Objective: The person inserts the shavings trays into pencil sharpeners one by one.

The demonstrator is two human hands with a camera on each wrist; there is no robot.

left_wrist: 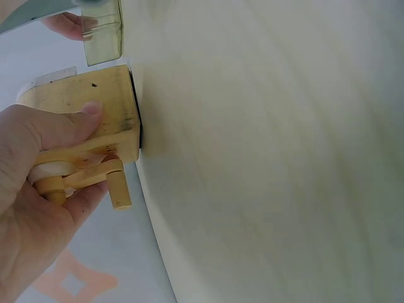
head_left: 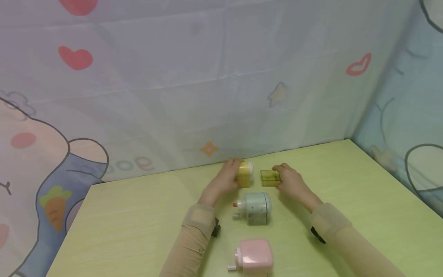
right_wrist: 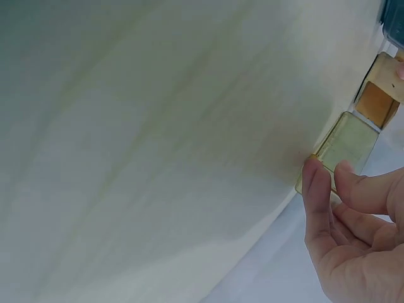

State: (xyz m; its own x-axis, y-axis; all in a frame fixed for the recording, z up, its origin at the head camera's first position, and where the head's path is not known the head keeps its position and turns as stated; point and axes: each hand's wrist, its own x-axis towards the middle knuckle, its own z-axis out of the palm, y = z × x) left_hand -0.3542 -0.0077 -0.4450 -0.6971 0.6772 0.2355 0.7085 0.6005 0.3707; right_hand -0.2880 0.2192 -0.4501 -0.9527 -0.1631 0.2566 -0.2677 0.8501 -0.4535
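My left hand (head_left: 226, 177) grips a yellow crank pencil sharpener (head_left: 245, 175) near the table's back edge. In the left wrist view its thumb lies on the sharpener's side, and the crank handle (left_wrist: 118, 188) sticks out beside the fingers. A see-through yellow shavings drawer (head_left: 270, 178) is out of the sharpener, a short gap to its right. My right hand (head_left: 292, 181) pinches the drawer's far end between thumb and fingers. An opening (right_wrist: 377, 105) shows in the sharpener's body, facing the drawer, in the right wrist view.
A grey-green crank sharpener (head_left: 257, 209) stands between my forearms, just nearer than the yellow one. Closer to me is a pink crank sharpener (head_left: 256, 256). A printed cloth (head_left: 180, 96) hangs behind the light yellow-green table (head_left: 131, 219).
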